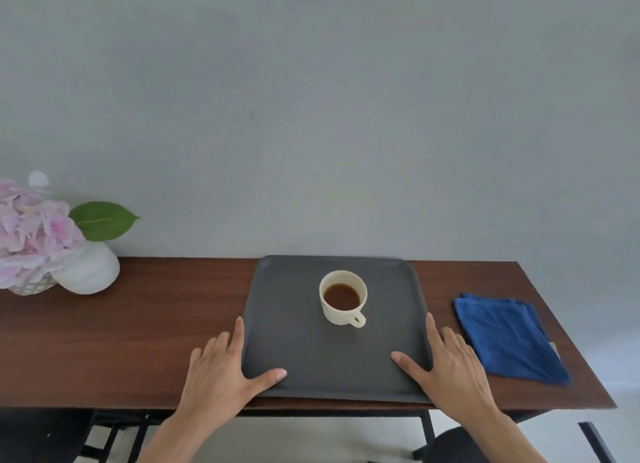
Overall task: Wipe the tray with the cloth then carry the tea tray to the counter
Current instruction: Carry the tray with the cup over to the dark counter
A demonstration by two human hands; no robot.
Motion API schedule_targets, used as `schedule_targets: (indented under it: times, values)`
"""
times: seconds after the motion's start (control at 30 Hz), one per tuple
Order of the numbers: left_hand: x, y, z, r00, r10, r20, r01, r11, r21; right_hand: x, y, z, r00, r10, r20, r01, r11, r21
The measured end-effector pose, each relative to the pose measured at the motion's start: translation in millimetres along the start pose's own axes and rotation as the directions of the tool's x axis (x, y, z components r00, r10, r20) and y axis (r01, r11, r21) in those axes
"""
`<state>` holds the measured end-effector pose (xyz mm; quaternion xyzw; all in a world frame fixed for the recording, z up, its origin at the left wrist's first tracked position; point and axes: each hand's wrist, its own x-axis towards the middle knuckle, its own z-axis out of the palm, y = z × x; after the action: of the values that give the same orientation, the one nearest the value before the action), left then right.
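A dark grey tray (284, 331) lies on the wooden table, its near edge close to the table's front. A cream cup (341, 315) of brown tea stands upright on the tray, a little behind its middle, handle toward me. My left hand (221, 369) rests at the tray's near left corner, thumb on the tray surface and fingers spread along its left edge. At the near right corner my right hand (446, 365) lies the same way, thumb on the tray, fingers along the right edge. A folded blue cloth (509, 338) lies on the table right of the tray, untouched.
The brown wooden table (138, 324) stands against a plain grey wall. A white vase (88, 270) with pink flowers and a green leaf sits at the far left. Black table legs and dark chair parts show below the front edge.
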<state>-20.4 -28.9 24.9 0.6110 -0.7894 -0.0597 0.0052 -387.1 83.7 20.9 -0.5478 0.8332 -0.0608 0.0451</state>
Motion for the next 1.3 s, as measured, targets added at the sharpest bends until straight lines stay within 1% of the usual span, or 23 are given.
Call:
schedule_targets:
  times: [0.17, 0.27, 0.47, 0.7, 0.9, 1.07, 1.17, 1.3]
  values:
    - [-0.9, -5.1, 1.3, 0.999, 0.04, -0.004, -0.04, 0.998, -0.045, -15.4, -3.9, -7.0, 0.997, 0.062, 0.039, -0.065, 0.995, 0.071]
    - [-4.2, -5.8, -0.6, 0.998, 0.058, 0.027, -0.056, 0.995, -0.077, -30.3, -2.8, -12.6, 0.993, 0.109, 0.047, -0.114, 0.987, 0.116]
    - [-12.9, 3.0, -11.5, 0.989, 0.141, 0.052, -0.135, 0.985, -0.109, -77.5, 2.3, -27.7, 0.977, 0.208, 0.048, -0.214, 0.96, 0.18]
    - [-17.5, 33.9, -27.9, 0.948, 0.311, 0.071, -0.305, 0.949, -0.081, -152.1, 15.7, -45.7, 0.925, 0.377, 0.038, -0.376, 0.902, 0.213]
    - [-26.5, 75.4, -28.0, 0.883, 0.467, 0.055, -0.46, 0.882, -0.101, -220.7, 32.6, -56.9, 0.844, 0.536, -0.006, -0.518, 0.819, 0.247]
    - [-42.4, 119.4, -27.9, 0.811, 0.583, 0.045, -0.573, 0.809, -0.131, -275.3, 44.5, -67.4, 0.764, 0.643, -0.043, -0.615, 0.747, 0.252]
    - [-54.2, 146.9, -26.8, 0.755, 0.654, 0.036, -0.643, 0.75, -0.153, -310.2, 52.4, -71.1, 0.706, 0.706, -0.059, -0.67, 0.692, 0.271]
    - [-74.3, 187.9, -28.2, 0.667, 0.744, 0.042, -0.731, 0.664, -0.157, -356.2, 66.0, -70.3, 0.608, 0.789, -0.086, -0.743, 0.604, 0.29]
